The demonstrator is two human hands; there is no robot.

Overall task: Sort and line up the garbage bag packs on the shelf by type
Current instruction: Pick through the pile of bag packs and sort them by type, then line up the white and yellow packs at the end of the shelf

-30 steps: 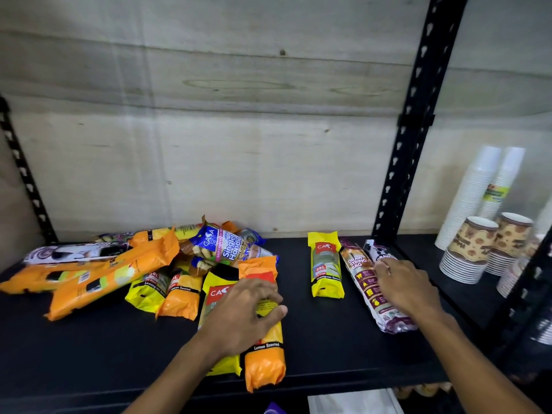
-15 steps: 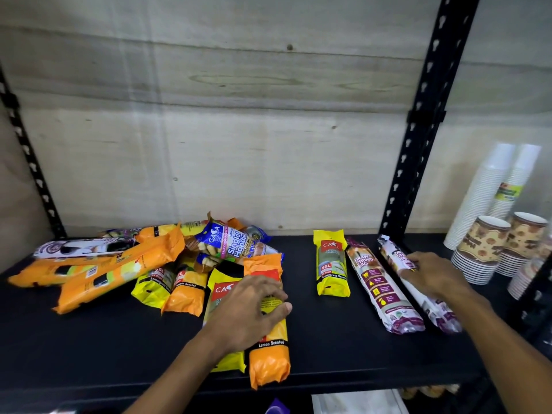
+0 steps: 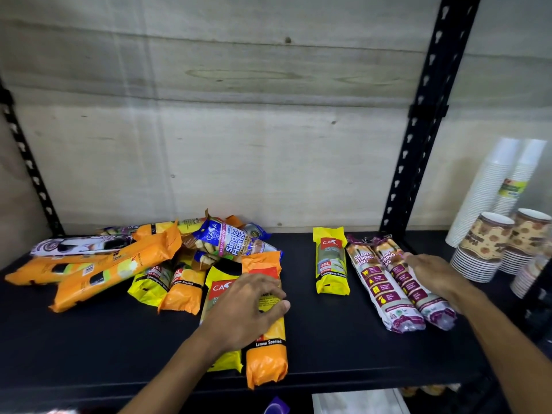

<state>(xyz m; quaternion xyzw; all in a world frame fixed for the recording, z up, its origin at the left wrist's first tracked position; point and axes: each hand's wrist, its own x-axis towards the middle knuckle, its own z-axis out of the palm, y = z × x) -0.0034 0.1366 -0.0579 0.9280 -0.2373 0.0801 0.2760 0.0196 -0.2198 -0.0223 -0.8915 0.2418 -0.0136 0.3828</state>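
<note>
On the black shelf (image 3: pixel 322 339), my left hand (image 3: pixel 248 306) rests flat across an orange lemon-scented pack (image 3: pixel 265 354) and the yellow pack (image 3: pixel 219 288) beside it, fingers spread. My right hand (image 3: pixel 436 273) lies on the right one of two purple draw-string packs (image 3: pixel 418 288), which sits side by side with the other (image 3: pixel 379 288). A single yellow 25L pack (image 3: pixel 331 261) lies left of them. A mixed heap at the left holds long orange packs (image 3: pixel 110 270), a blue singlet-handle pack (image 3: pixel 230 240) and a white-purple pack (image 3: pixel 80 245).
A black perforated upright (image 3: pixel 418 138) stands behind the purple packs. Right of it are stacks of white cups (image 3: pixel 490 186) and patterned paper cups (image 3: pixel 487 243). A pale wooden back panel closes the shelf. Another upright (image 3: pixel 27 162) is at the far left.
My right hand has slid the second purple draw-string pack up against the first, so both now lie parallel. My left hand has stayed on the orange and yellow packs.
</note>
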